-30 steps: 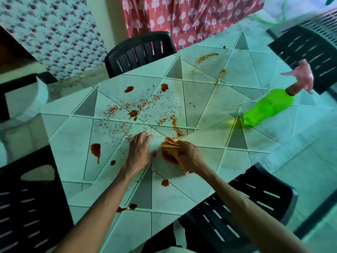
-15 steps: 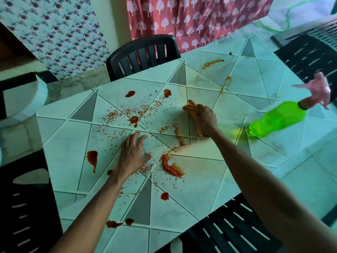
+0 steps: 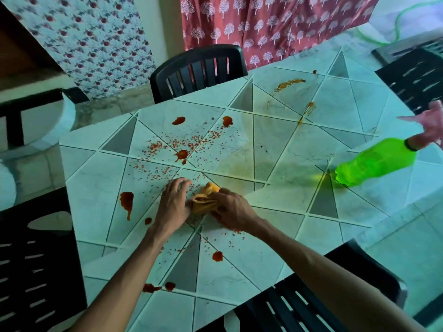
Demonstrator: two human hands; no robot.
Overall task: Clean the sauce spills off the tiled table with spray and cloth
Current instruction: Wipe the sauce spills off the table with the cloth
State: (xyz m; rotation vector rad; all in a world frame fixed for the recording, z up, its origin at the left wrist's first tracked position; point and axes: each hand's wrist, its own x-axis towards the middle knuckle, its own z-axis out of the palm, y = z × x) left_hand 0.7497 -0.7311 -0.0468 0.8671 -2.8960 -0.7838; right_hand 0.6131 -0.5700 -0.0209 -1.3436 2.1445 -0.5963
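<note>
A bunched orange cloth point(image 3: 205, 199) lies on the tiled table point(image 3: 282, 149), near its middle. My right hand point(image 3: 233, 210) grips the cloth from the right and presses it down. My left hand point(image 3: 173, 205) lies flat on the tiles with its thumb side touching the cloth's left edge. Red sauce blobs point(image 3: 126, 202) and many small red specks point(image 3: 191, 142) cover the left half of the table. More blobs sit near the front edge point(image 3: 217, 256). A green spray bottle point(image 3: 376, 162) with a pink trigger head point(image 3: 429, 127) stands at the right.
Black plastic chairs stand around the table: one at the far side point(image 3: 199, 70), one at the near left point(image 3: 36, 259), one at the near right point(image 3: 323, 303), one at the far right point(image 3: 414, 75). Orange smears point(image 3: 288, 83) mark the far tiles.
My right hand has pulled the cloth back from the far middle of the table toward me, next to my left hand. The thick sauce streak near the middle is gone.
</note>
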